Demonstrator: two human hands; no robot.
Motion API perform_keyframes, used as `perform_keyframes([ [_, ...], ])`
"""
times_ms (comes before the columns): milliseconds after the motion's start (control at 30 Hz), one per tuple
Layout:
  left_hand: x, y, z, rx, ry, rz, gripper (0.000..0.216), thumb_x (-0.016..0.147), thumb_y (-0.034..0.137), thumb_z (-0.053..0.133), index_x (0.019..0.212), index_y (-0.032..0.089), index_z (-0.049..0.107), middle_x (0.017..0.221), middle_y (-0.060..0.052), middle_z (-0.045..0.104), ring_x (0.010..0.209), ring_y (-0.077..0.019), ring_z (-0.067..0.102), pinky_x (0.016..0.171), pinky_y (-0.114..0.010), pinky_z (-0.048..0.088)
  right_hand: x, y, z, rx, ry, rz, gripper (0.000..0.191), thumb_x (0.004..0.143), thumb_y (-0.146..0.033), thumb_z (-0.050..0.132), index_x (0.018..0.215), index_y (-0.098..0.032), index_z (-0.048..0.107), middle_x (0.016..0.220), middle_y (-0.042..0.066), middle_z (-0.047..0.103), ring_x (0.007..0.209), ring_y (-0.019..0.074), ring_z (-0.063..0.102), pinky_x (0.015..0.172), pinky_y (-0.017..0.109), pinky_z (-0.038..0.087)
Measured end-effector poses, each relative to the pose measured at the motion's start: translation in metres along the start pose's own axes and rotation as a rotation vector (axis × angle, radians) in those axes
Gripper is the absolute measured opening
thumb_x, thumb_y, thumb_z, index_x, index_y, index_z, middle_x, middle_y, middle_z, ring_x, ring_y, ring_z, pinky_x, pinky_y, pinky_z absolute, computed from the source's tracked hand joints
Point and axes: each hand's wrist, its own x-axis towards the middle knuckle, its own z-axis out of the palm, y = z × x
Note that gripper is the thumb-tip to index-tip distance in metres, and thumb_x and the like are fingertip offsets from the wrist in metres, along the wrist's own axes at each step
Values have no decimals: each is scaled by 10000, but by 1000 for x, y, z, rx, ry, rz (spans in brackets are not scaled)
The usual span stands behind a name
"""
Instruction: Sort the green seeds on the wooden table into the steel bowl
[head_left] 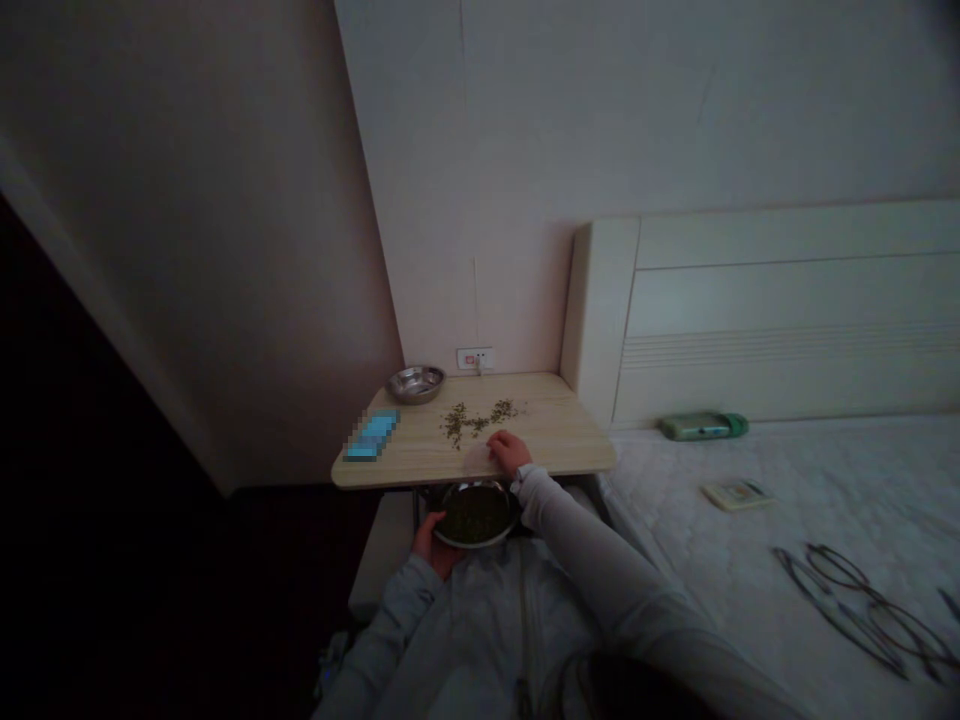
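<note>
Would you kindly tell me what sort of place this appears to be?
Most likely a bedroom: there is a pale headboard, a quilted white mattress and a small bedside table.

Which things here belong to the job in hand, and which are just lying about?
In use, it seems:
left hand holding metal bowl
right hand near scattered bits
table
second bowl, possibly

Probably just lying about:
pixelated blue thing
on bed: green object, small flat item, dark loops
</note>
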Motion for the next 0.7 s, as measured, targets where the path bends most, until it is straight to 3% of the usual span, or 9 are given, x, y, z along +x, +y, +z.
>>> perform_keyframes([
  [300, 3, 0, -2, 20, 6, -11, 439, 696, 190, 432, 1117, 65, 412, 692, -71, 638, 734, -198, 583, 649, -327, 446, -1, -2, -1, 166, 6, 56, 124, 612, -221, 398, 566, -172, 502, 434, -50, 480, 491, 82, 449, 539, 199, 348],
  [467, 3, 0, -3, 20, -13, -2, 462, 698, 193, 427, 1143, 73, 384, 693, -70, 641, 721, -206, 586, 640, -346, 448, 3, -10, -8, 324, 117, 145, 103, 593, -212, 402, 596, -168, 495, 473, -46, 484, 479, 82, 443, 507, 202, 351],
  [600, 4, -1, -3, 8, -21, -6, 484, 691, 192, 437, 1151, 56, 371, 737, -91, 644, 731, -212, 586, 651, -351, 448, -3, -18, -8, 416, 80, 261, 145, 582, -192, 423, 701, -162, 501, 544, -36, 510, 495, 95, 498, 494, 215, 365],
  [700, 3, -1, -2, 6, -9, 4, 484, 687, 190, 440, 1151, 65, 376, 759, -95, 644, 742, -214, 586, 650, -351, 451, -17, -21, 1, 310, -6, 127, 155, 589, -203, 459, 723, -158, 523, 544, -32, 515, 509, 93, 500, 526, 218, 378],
])
